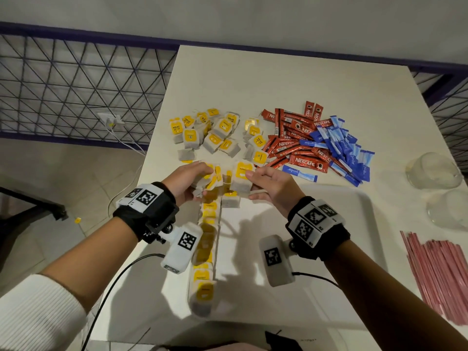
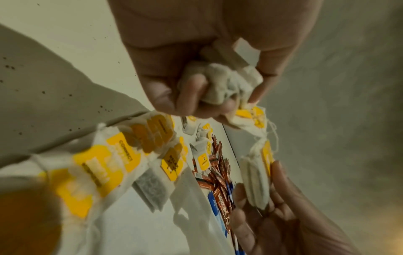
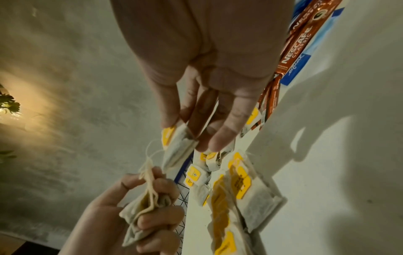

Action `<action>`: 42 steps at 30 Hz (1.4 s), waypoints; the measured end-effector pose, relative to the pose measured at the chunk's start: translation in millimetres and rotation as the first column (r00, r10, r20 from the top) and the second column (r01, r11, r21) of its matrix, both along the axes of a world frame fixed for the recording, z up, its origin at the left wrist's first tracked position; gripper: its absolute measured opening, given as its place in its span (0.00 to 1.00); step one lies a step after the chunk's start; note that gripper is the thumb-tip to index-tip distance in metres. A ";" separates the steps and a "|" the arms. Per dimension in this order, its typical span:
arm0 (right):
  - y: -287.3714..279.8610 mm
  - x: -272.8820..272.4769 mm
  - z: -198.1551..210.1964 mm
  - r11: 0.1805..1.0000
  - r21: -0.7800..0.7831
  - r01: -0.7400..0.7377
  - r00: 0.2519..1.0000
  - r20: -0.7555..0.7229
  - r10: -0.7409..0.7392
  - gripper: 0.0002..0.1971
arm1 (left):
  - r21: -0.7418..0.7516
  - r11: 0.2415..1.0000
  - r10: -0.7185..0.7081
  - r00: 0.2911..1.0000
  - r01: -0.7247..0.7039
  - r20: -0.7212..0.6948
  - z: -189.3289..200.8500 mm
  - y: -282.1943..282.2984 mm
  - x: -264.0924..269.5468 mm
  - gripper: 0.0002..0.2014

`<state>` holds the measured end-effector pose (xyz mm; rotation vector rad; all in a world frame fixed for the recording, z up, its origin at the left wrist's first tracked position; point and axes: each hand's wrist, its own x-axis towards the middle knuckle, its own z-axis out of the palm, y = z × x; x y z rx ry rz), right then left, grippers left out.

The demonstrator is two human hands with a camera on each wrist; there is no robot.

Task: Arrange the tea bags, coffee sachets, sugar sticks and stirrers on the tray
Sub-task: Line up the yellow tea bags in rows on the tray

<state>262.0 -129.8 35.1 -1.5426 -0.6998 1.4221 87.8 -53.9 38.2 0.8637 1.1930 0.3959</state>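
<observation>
My left hand [image 1: 200,182] grips a bunch of tea bags [image 2: 222,82] above the far left corner of the white tray [image 1: 364,214]. Close beside it, my right hand [image 1: 249,184] pinches one yellow-tagged tea bag [image 1: 241,177] between thumb and fingers; the right wrist view shows this tea bag [image 3: 177,148] hanging from the fingertips. A row of tea bags [image 1: 205,252] lies along the tray's left side. Loose tea bags [image 1: 215,135], red coffee sachets [image 1: 296,140] and blue sugar sticks [image 1: 347,153] lie in piles beyond the tray. Pink stirrers [image 1: 435,274] lie at the right.
Two clear glass vessels [image 1: 433,171] stand at the table's right edge beside the tray. The table's left edge runs just left of my left hand, with floor, a wire fence [image 1: 76,84] and white cables [image 1: 121,138] beyond. One yellow tag [image 1: 78,220] lies on the floor.
</observation>
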 end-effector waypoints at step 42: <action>4.4 -31.3 -53.4 0.945 -0.327 0.023 0.970 0.238 0.058 0.09 | -0.048 0.995 -0.090 0.982 0.083 -0.165 -5.8 -1.1 -41.0 0.18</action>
